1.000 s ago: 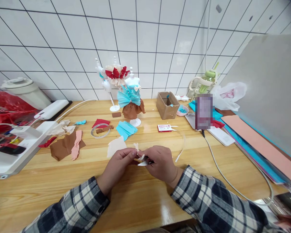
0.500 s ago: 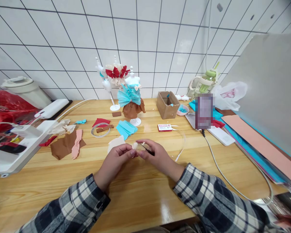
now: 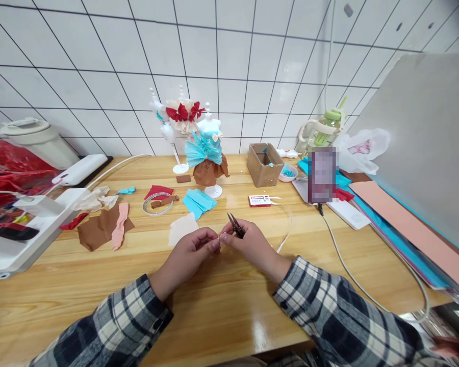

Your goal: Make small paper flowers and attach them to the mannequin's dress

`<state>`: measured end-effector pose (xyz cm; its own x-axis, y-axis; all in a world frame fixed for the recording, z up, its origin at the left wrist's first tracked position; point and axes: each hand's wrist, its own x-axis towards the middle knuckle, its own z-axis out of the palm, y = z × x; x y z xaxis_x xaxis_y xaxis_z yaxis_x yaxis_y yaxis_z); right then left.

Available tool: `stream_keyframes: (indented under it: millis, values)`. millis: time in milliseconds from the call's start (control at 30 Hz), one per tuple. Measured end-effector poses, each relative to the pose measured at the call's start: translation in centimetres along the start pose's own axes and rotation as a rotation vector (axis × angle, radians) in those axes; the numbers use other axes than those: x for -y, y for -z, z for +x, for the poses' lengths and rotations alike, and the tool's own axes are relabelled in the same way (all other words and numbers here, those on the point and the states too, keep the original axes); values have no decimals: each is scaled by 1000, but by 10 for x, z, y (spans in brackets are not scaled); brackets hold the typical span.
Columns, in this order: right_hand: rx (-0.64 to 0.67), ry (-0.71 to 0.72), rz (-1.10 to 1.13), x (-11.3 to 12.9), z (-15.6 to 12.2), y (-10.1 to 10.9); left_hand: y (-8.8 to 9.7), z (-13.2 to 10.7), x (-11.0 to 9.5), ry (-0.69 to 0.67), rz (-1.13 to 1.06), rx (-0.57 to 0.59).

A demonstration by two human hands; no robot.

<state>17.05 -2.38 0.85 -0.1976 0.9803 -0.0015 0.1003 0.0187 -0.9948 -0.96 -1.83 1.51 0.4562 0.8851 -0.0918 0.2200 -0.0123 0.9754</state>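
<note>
My left hand (image 3: 189, 255) and my right hand (image 3: 248, 244) meet over the wooden table (image 3: 214, 311), fingertips touching. The right hand grips small dark scissors (image 3: 235, 225), blades pointing up and away. Both hands pinch a tiny white piece between their fingertips, mostly hidden by the fingers. A cream paper scrap (image 3: 181, 228) lies just beyond the left hand. Farther back stands a small white mannequin (image 3: 207, 153) dressed in blue and brown paper.
Paper scraps in brown (image 3: 99, 232), pink, red and blue (image 3: 199, 201) lie at left and centre. A tape ring (image 3: 157, 205), a cardboard box (image 3: 263, 164), a red-and-white card (image 3: 260, 201), a phone (image 3: 322, 174) with cable and coloured sheets (image 3: 405, 224) sit at right.
Both hands rose and moved a little away from me. The scissors turned from lying low and sideways to pointing upward. The cream fluffy piece is now hidden between the fingertips.
</note>
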Motion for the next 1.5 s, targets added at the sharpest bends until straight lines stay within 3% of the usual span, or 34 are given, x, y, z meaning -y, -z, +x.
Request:
stream_keyframes:
  millis: [167,367,733,1000,1233,1500]
  values:
    - [-45,66,-166,-8,-3,-2,4,2,2,63,-269,-138]
    - [153,118,-427,-7,-9,-7,5,3,5,70,-393,-156]
    - [197,129,-342,-10,-10,-6,2,1,2,51,-499,-136]
    - [197,167,-285,-11,-9,-8,3,2,7,65,-422,-59]
    - [187,121,-316,-12,-8,-7,5,-1,2,6,-265,-160]
    - [196,114,-259,-10,-8,-7,4,0,4,19,-310,-139]
